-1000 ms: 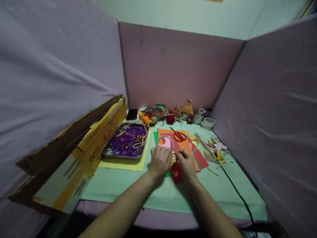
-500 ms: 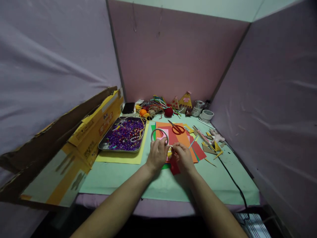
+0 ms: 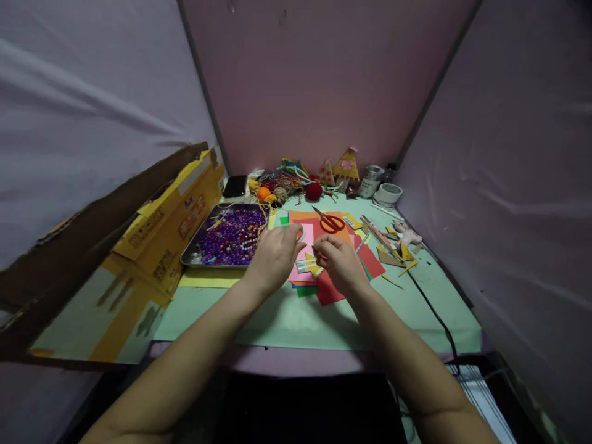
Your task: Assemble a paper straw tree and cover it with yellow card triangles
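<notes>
Ring [image 3: 303,235] in left hand [image 3: 274,256], carton lettering [image 3: 191,217] (illegible)

Cutout [image 3: 316,270] and scissors [image 3: 325,217] on paper sheets [image 3: 332,291], bead tray [image 3: 219,266] to the left, probably yarn balls [image 3: 313,192] behind

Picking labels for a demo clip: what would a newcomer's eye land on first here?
Probably the metal tray heaped with purple beads, left of the left hand. Next, the red-handled scissors on the coloured paper, just beyond the right hand. The big yellow cardboard box along the left side also stands out.
</notes>
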A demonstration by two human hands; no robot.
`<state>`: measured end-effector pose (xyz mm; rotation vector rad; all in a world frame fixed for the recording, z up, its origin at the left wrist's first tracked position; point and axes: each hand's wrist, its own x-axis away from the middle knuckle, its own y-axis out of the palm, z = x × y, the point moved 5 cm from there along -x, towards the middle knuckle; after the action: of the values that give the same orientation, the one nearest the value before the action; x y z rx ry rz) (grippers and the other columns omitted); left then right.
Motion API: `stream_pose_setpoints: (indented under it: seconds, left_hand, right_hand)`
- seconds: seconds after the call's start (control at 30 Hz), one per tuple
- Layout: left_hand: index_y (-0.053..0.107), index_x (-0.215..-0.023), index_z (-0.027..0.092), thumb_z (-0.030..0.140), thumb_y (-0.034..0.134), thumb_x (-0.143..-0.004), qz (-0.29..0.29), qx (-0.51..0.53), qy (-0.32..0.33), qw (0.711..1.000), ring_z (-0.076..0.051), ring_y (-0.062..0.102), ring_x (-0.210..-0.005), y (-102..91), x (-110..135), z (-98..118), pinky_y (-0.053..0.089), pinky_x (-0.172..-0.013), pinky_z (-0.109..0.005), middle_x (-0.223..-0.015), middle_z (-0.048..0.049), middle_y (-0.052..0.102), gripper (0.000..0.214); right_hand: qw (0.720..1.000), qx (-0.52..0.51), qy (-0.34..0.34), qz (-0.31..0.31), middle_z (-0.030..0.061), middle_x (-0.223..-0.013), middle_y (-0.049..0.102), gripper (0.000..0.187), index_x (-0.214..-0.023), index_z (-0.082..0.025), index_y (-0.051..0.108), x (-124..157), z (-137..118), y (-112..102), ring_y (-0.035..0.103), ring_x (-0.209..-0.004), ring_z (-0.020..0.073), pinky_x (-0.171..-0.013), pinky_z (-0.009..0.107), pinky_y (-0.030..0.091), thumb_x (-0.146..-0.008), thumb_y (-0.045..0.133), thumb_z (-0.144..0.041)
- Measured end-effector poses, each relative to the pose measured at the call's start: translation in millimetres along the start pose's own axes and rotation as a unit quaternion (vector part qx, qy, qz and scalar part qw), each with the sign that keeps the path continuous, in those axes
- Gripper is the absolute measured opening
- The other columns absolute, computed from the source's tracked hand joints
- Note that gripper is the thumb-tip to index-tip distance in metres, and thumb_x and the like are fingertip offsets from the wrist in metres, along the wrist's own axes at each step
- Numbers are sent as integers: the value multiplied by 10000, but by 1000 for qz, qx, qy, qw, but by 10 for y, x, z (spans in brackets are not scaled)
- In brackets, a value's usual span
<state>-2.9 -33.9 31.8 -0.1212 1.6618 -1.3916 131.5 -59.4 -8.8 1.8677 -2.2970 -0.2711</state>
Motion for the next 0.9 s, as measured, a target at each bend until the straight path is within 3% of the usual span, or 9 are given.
stream_pose_setpoints:
  seconds: [0.13,0.23,0.33,0.47,0.53,0.67,0.77,0.9]
  left_hand:
    - [635,-929,191,283,425,-953,-84,43,13,995,-198,559,-796,-41,-26,29,350,-737,-309,-817,-49,668,231]
    - [646,-890,197,314,442,-935,-142,139,-30,980,-179,572,-778,31,-39,5,364,-710,-284,-824,-37,675,240]
    - [651,-870,189,373,465,-899,-209,267,-99,935,-158,572,-746,160,-49,-36,387,-677,-255,-805,-19,666,263]
    - [655,-845,165,385,490,-837,-313,371,-163,859,-137,537,-671,346,-27,-35,396,-617,-233,-729,-5,624,274]
    - [650,-841,164,382,486,-822,-331,379,-176,846,-136,542,-688,405,-17,-31,404,-624,-228,-756,-11,634,275]
    - [642,-824,163,403,484,-817,-340,372,-169,847,-142,553,-744,467,-10,-12,417,-661,-226,-827,-31,656,287]
    - [661,-854,150,419,502,-820,-354,360,-175,845,-127,513,-667,465,-30,-10,392,-599,-225,-777,-30,631,314]
    - [634,-1156,158,463,528,-819,-416,332,-232,814,-107,413,-517,463,-57,-65,314,-493,-228,-645,0,568,467]
  right_hand:
    - [1000,-6,19,-7,-34,-598,465,124,-626,-187,553,7,19,-10,386,-571,84,-493,204,275,-626,618,-293]
    - [1000,4,15,16,-30,-604,476,159,-625,-184,556,-7,61,-160,405,-575,88,-497,208,293,-654,623,-325]
    - [996,70,-29,37,-24,-622,514,203,-670,-181,596,-4,70,-329,431,-577,95,-518,224,316,-703,625,-379]
    - [981,182,-72,8,0,-720,617,210,-742,-178,652,39,94,-381,519,-678,127,-645,255,397,-716,648,-387]
    - [976,206,-75,5,9,-731,634,212,-740,-175,656,54,120,-372,535,-697,140,-671,266,409,-717,642,-385]
    - [974,219,-62,15,-2,-661,598,217,-685,-171,633,44,160,-346,502,-638,130,-622,258,390,-705,637,-387]
    - [972,228,-61,17,-16,-617,559,214,-639,-172,609,7,153,-342,466,-601,116,-586,249,366,-693,634,-378]
    - [971,232,-42,33,-30,-584,535,210,-631,-176,591,-67,167,-421,443,-571,109,-566,247,348,-681,626,-377]
